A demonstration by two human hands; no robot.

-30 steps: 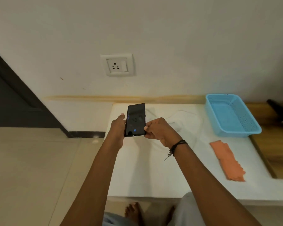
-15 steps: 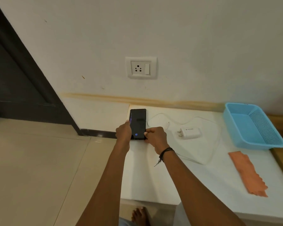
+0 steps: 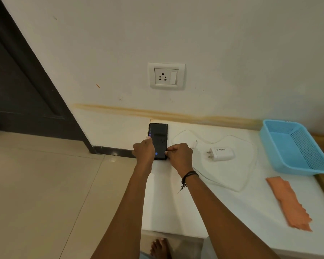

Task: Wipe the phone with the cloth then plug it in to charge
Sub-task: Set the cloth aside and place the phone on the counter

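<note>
The black phone [image 3: 159, 136] lies flat at the far left corner of the white table [image 3: 176, 206], its screen lit with a small blue icon. My left hand [image 3: 144, 152] grips its left edge and my right hand [image 3: 180, 156] pinches its lower right corner. A white charger adapter [image 3: 222, 153] lies to the right, its white cable [image 3: 250, 176] looping over the table. The orange cloth [image 3: 290, 203] lies flat near the right edge. A wall socket [image 3: 166, 76] sits above the phone.
A blue plastic basket [image 3: 295, 146] stands at the back right of the table. A dark door [image 3: 21, 85] is at the left, with beige floor tiles [image 3: 37, 193] below. My bare foot [image 3: 160, 247] shows under the table's front edge.
The phone went from upright in both hands down and forward onto the table's far left corner. The view shifted, bringing the adapter and cable into sight.
</note>
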